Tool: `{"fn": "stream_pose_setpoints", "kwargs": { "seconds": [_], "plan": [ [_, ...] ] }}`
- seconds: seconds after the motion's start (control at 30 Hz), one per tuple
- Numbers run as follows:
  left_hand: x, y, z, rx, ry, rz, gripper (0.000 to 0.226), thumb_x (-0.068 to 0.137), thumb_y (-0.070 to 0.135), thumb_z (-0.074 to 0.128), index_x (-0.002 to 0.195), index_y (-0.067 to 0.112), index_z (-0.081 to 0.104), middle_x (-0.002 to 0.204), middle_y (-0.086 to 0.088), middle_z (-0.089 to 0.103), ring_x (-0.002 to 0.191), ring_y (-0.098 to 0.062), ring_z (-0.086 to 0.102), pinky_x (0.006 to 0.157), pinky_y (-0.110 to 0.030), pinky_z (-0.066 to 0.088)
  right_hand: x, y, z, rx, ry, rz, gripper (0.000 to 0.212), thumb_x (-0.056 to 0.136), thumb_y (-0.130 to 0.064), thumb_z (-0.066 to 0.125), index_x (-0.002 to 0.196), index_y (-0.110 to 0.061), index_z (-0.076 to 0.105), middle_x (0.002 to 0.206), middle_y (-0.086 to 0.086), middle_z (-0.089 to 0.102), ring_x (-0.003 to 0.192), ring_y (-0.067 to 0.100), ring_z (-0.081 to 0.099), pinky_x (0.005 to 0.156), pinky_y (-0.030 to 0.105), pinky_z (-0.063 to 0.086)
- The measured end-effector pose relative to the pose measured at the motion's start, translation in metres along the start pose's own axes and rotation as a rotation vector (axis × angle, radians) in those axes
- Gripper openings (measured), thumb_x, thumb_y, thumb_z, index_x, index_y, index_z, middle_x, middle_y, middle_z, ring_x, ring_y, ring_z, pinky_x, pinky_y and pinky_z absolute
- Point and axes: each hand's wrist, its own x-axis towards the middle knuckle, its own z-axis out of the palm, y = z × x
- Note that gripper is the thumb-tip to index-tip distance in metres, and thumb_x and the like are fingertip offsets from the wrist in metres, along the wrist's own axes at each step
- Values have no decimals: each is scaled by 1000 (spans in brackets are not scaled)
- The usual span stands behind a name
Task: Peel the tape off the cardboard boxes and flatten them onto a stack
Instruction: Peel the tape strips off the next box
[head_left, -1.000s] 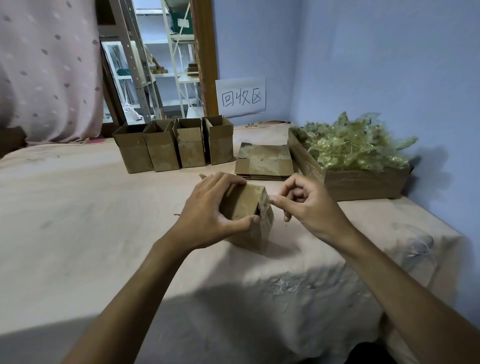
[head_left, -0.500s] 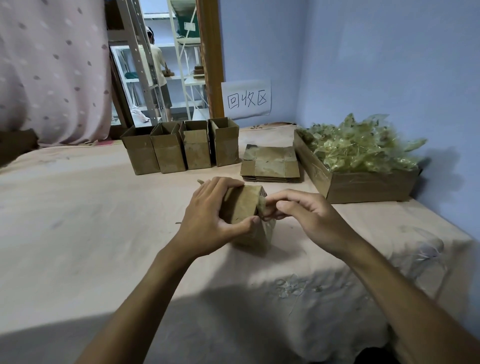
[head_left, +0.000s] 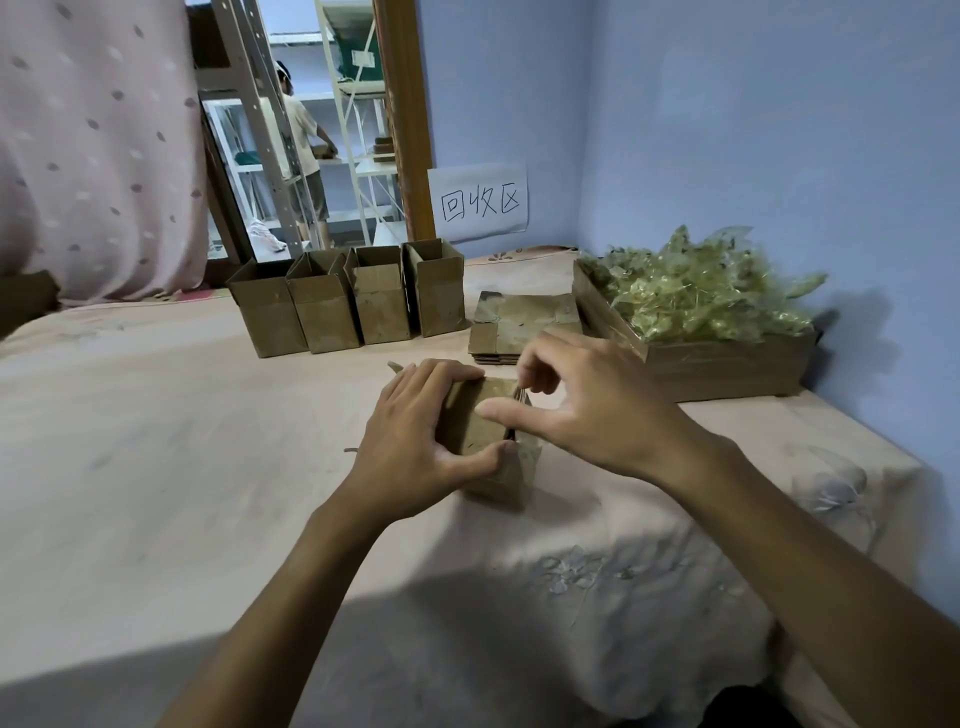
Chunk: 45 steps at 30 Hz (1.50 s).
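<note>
Head view: L hand (head_left: 415, 431) grips small brown cardboard box (head_left: 480, 434) at centre of pink-clothed table (head_left: 208, 441). R hand (head_left: 597, 410) pinches thin tape end (head_left: 519, 396) at box's right top edge, seam running away from person; R hand nearer, so peel w/ R.

My small brown box (head_left: 475, 439) sits upright before me; behind it four open-topped boxes (head_left: 382, 312) stand in a row, the flattened stack (head_left: 524, 325) lying just to their right

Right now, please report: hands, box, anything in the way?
Left hand grips cardboard box on table. Right hand at its top edge, fingers curled, thumb pressing. Nothing in the way.
</note>
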Motion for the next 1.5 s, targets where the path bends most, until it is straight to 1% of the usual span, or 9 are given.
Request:
{"fn": "stream_pose_setpoints", "kwargs": {
  "seconds": [0.17,0.33,0.47,0.67,0.83,0.93,1.13,1.3,1.5],
  "plan": [
    [-1,1,-2,-16,-6,-11,71,73,74,66,128,30,55,120,16,54,110,-9,50,95,-24,37,13,-2,1,-127,-60,-53,14,88,-36,67,87,-26,57,85,-9,63,81,16,61,78,41,50],
    [-2,0,-2,-18,-10,-17,73,73,75,66,129,29,55,123,15,54,114,-9,49,98,-30,40,7,12,-4,162,-119,116,9,92,-21,71,84,-23,67,82,-9,71,81,6,65,80,34,53],
    [-1,1,-2,-1,-11,3,72,73,74,67,129,30,55,124,16,54,114,-9,49,100,-30,39,0,27,-4,436,-142,266,8,92,-14,74,86,-16,69,90,0,76,89,18,73,93,43,57],
    [-2,0,-2,-3,3,5,71,73,72,68,128,28,55,122,15,54,113,-10,50,99,-29,38,2,24,-5,486,-159,254,9,92,-18,73,95,-21,65,88,2,76,86,16,71,82,37,54],
    [-3,1,-1,8,9,12,69,75,70,67,127,27,55,120,14,55,112,-10,50,100,-32,38,15,11,-11,312,-217,216,36,81,-59,76,95,-27,68,80,-1,75,79,16,69,77,36,52],
    [-2,2,0,13,14,12,69,75,70,67,127,26,56,119,13,55,111,-11,50,101,-33,39,21,4,-10,-7,-185,113,28,79,-48,82,93,-27,69,78,-11,73,79,2,67,77,26,51],
    [-2,1,0,13,8,14,70,75,71,67,128,27,55,120,14,54,112,-7,48,104,-34,39,21,7,-13,-103,-195,26,12,92,-33,73,98,-23,75,86,-10,75,73,-3,59,68,15,39],
    [0,1,1,18,0,13,71,75,73,66,128,27,54,120,14,54,112,-8,48,102,-32,38,19,11,-5,69,-98,159,6,88,-24,74,83,-24,73,75,-10,74,76,3,70,76,29,55],
    [0,1,0,13,11,18,70,74,71,66,126,26,56,121,13,55,112,-8,49,104,-34,38,18,16,1,272,-94,298,14,90,-16,72,77,-18,67,67,-3,74,65,15,68,64,31,50]
  ]
}}
